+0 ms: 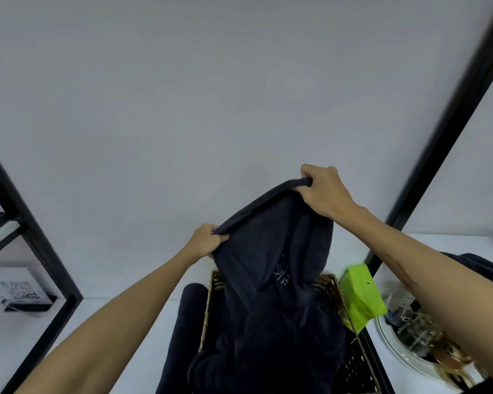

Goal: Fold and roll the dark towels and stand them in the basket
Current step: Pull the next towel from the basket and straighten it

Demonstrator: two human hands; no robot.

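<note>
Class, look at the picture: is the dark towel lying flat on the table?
No: both the left hand and right hand hold the dark towel up by its top edge, hanging over the basket.

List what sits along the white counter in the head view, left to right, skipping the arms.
Black-framed QR-code sign → rolled dark towel lying on the counter → woven wicker basket with the held dark towel hanging into it → lime-green box → round white plate holding glassware.

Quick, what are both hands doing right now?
Left hand: pinching the towel's top edge.
Right hand: gripping the same edge, higher up.
</note>
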